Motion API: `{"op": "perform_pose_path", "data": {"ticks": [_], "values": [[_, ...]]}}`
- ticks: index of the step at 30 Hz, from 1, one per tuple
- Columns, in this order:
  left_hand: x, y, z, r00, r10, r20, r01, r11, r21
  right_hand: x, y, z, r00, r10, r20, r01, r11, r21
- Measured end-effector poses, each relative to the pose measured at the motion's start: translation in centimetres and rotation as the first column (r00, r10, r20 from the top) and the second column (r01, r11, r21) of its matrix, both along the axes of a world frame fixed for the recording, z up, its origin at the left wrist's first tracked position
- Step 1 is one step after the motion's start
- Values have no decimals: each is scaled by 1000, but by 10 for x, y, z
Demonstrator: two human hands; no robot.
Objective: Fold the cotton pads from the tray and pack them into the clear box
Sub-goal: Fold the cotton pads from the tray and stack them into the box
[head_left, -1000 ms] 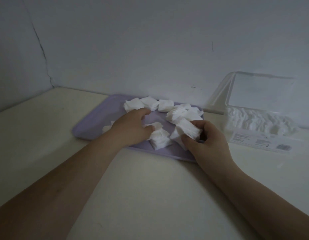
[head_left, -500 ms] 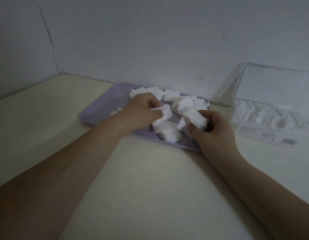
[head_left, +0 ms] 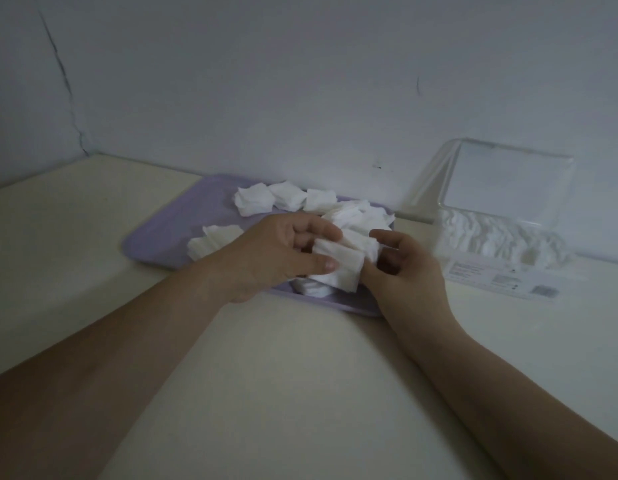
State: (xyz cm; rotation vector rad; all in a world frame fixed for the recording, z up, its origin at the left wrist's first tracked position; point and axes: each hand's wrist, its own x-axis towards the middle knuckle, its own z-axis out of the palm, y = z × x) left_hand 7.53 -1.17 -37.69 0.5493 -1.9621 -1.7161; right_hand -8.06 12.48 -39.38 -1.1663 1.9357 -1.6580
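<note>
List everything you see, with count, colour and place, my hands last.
tray: one, lilac, on the table by the wall
loose cotton pads: many, white, scattered on the tray
held cotton pads: a few, white, between both hands over the tray
clear box: one, transparent, lid open, right of the tray
packed pads: many, white, inside the clear box
table: one, cream
wall: pale grey, behind the table
left hand: pinches the held cotton pads
right hand: grips the held cotton pads
</note>
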Motion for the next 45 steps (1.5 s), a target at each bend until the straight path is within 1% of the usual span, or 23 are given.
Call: {"op": "perform_pose_path", "data": {"ticks": [5, 9, 13, 19, 21, 22, 24, 26, 27, 30, 31, 32, 33, 34, 35, 37, 38, 39, 41, 45], "values": [[-2, 0, -2, 996, 86, -1, -86, 995, -53, 0, -3, -5, 992, 105, 72, -102, 994, -43], [-2, 2, -3, 990, 142, -22, -143, 988, -61, -2, -1, -4, 984, 141, 108, -133, 988, -75], [-5, 9, -2, 975, 221, -14, -221, 967, -125, -2, -1, -3, 974, 156, 163, -137, 983, -119], [-9, 12, 0, 971, 239, 23, -233, 961, -149, 0, 1, 3, 962, 160, 221, -128, 980, -154], [-10, 13, 0, 972, 233, 27, -227, 963, -145, 0, 1, 4, 956, 174, 238, -145, 980, -135], [-10, 13, 0, 972, 235, 33, -228, 963, -148, 0, 1, 4, 961, 177, 212, -159, 982, -101], [-10, 13, -1, 971, 232, 53, -220, 960, -171, 0, 1, 1, 980, 154, 126, -151, 988, -27], [-9, 15, 1, 973, 223, 63, -207, 958, -199, 2, 0, 0, 995, 75, 63, -74, 997, -18], [-8, 16, 3, 973, 224, 52, -209, 958, -198, 1, -1, 0, 997, 29, 66, -27, 999, -33], [-6, 11, 13, 954, 299, -9, -298, 946, -125, 0, 0, -1, 997, -44, 64, 47, 998, -49], [-4, 6, 16, 939, 342, -29, -342, 930, -134, -1, 0, -1, 996, -57, 61, 61, 997, -55], [-3, 0, 18, 923, 383, -36, -382, 905, -188, -1, 0, -1, 996, -66, 55, 69, 996, -61], [0, -7, 19, 909, 416, -12, -403, 872, -278, -1, 0, -1, 996, -74, 45, 77, 995, -61], [4, -13, 19, 901, 430, 60, -377, 842, -387, -1, 0, 0, 996, -82, 38, 84, 995, -55], [8, -15, 20, 893, 415, 174, -297, 834, -464, -1, 0, 0, 996, -87, 29, 89, 995, -47], [13, -14, 19, 837, 353, 418, -93, 845, -526, -2, 0, -1, 996, -94, -8, 94, 995, -18], [13, -12, 18, 803, 335, 492, -13, 836, -549, -2, -1, -1, 995, -96, -32, 96, 995, -3], [13, -10, 20, 783, 326, 530, 45, 820, -571, -1, -1, -2, 994, -97, -49, 98, 995, 9], [13, -7, 22, 771, 321, 550, 88, 802, -591, -1, -1, -2, 994, -94, -51, 95, 995, 15], [15, -9, 21, 785, 344, 516, 9, 826, -564, 0, 1, 0, 995, -75, -63, 77, 997, 30]]}}
